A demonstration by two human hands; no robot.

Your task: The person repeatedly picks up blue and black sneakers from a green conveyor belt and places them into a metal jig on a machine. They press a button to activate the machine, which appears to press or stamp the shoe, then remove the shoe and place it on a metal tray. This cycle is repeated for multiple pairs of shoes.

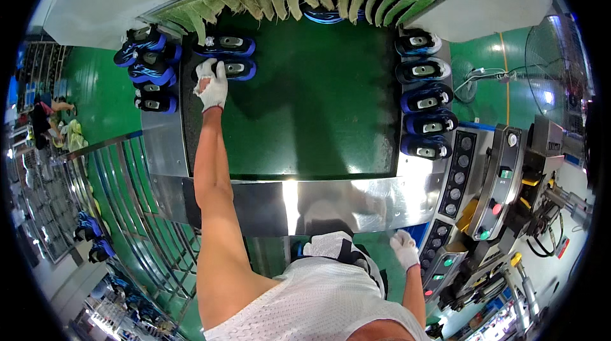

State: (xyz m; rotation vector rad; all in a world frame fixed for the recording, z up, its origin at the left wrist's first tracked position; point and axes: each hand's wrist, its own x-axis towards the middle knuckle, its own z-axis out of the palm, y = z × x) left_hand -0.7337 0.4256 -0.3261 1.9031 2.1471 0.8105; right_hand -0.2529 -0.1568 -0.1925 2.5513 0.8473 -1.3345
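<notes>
My left hand (212,86), in a white glove with skin showing at a gap, reaches far out to the left side of the green conveyor belt (312,112). Its fingers close over one end of a black-and-blue sports shoe (239,69), hiding that part. Just beyond lies a matching shoe (226,44), parallel to it. My right hand (405,250), also gloved in white, hangs low beside my body near the metal front edge. Its fingers look loosely bent and apart, with nothing visible in them.
Stacked shoes (150,69) line the left metal ledge; a row of shoes (425,98) lines the right one. Fringed green strips (280,0) hang across the machine opening, a shoe (326,16) beneath them. Control boxes (499,182) stand right, a metal rail rack (137,175) left.
</notes>
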